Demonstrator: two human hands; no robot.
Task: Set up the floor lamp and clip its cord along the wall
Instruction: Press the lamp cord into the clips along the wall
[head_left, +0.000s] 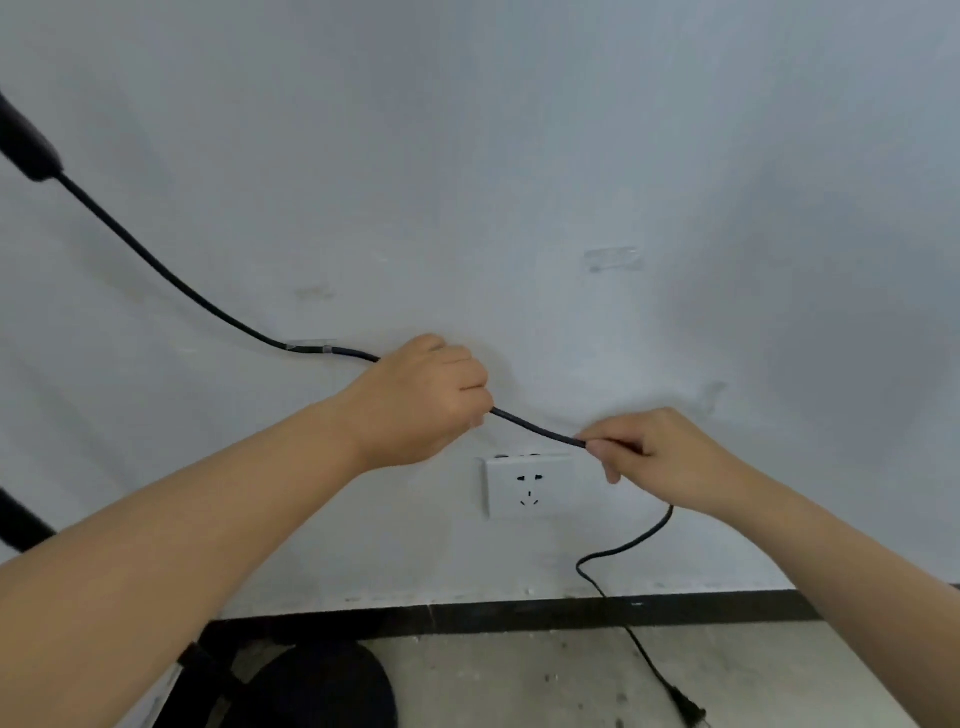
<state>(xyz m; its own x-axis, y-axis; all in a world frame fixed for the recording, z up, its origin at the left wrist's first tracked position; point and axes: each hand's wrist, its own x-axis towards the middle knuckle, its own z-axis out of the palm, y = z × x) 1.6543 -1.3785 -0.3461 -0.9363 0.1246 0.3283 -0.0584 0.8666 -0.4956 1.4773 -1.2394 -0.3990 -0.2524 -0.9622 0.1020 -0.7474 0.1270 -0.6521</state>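
While the thin, limp black cord ran taut just above the wall socket, both the left hand and right hand had fingers closed on it, a light, pliant thing probably best pinched close beside each clip.

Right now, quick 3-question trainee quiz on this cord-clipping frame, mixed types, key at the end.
1. True or false: the plug is seated in the wall socket.
2. Multiple choice: where is the cord already fixed to the wall? A) at a clear clip beside the left hand B) below the socket C) nowhere
3. Fill in: the right hand pinches the cord just above the ____.

Key: 1 false, it lies on the floor; 2 A; 3 socket.
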